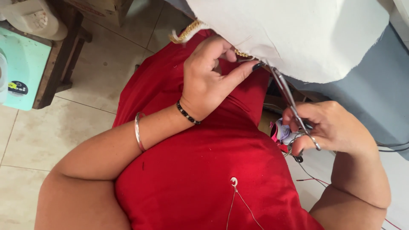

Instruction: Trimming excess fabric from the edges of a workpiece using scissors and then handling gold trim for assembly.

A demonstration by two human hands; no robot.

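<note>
Red garment [213,170] over beige floor tiles [85,85]

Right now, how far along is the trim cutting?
Done: gold braid already lies along the cream fabric edge. In hand: left hand pinches that edge, right hand holds scissors with tips at it. Left: braid end still hangs loose, uncut.

Left hand [208,81] left of scissors [289,100]; cloth [306,34] behind; right hand [332,127] right.

Slim metal scissors [291,103] angled up toward cream cloth [298,34], gold braided trim [187,32] along its edge
</note>
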